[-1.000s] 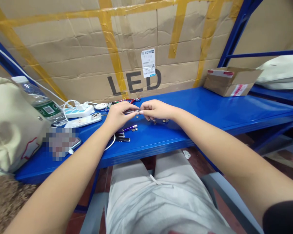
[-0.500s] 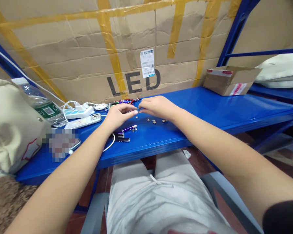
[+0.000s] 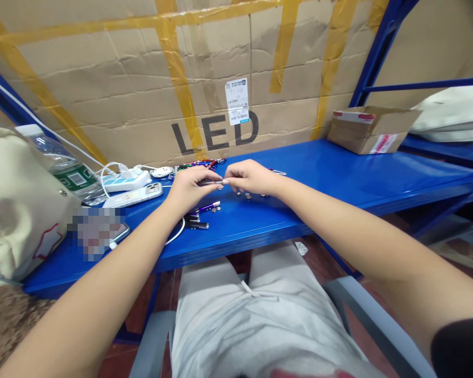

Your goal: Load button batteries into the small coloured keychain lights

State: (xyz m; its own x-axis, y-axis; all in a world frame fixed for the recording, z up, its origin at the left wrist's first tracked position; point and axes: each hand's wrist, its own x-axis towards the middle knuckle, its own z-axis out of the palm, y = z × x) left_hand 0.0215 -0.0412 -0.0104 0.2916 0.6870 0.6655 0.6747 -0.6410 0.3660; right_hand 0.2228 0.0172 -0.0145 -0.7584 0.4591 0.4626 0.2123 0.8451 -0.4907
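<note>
My left hand (image 3: 193, 185) is closed around a slim metallic penlight tube (image 3: 211, 182), held just above the blue table. At the tube's right end, the thumb and fingertips of my right hand (image 3: 246, 177) are pinched together; whatever they grip is too small to make out. Button cells (image 3: 248, 197) lie on the table under my right hand. Nearer the front edge is a purple penlight (image 3: 209, 207), with more button cells (image 3: 216, 209) beside it and black penlight tubes (image 3: 197, 225) below. Behind my hands lies a pile of coloured penlights (image 3: 205, 165).
On the left of the blue table (image 3: 252, 226) are a phone (image 3: 136, 196), a power strip (image 3: 128, 179) with white cables, a water bottle (image 3: 69, 168) and a cream bag (image 3: 19, 199). A small cardboard box (image 3: 370, 131) stands at the right. A large carton (image 3: 134, 94) forms the back.
My right hand has lowered slightly, and its fingers have curled at the tube's end. The tube in my left hand now shows more clearly. A thin metal loop shows behind my right wrist.
</note>
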